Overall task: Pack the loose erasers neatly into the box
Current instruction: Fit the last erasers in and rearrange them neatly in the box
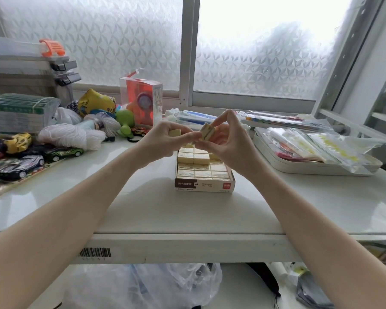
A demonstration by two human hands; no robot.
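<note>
Cream erasers fill a box whose front is brown and white with a red logo. The table is glossy white. At upper left sits an orange clip; the window glass bears a frosted pinwheel pattern.

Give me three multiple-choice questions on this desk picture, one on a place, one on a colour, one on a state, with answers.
1. Where is the box?
A. on the tray
B. on the desk, below the hands
C. on the floor

2. What colour is the clip at top left?
A. orange
B. blue
C. black

3. What is the right hand doing?
A. lying flat
B. pinching an eraser
C. closing the box

Answers:
1 B, the box stands on the desk under both hands.
2 A, it is orange.
3 B, fingertips pinch the eraser above the box.
</note>
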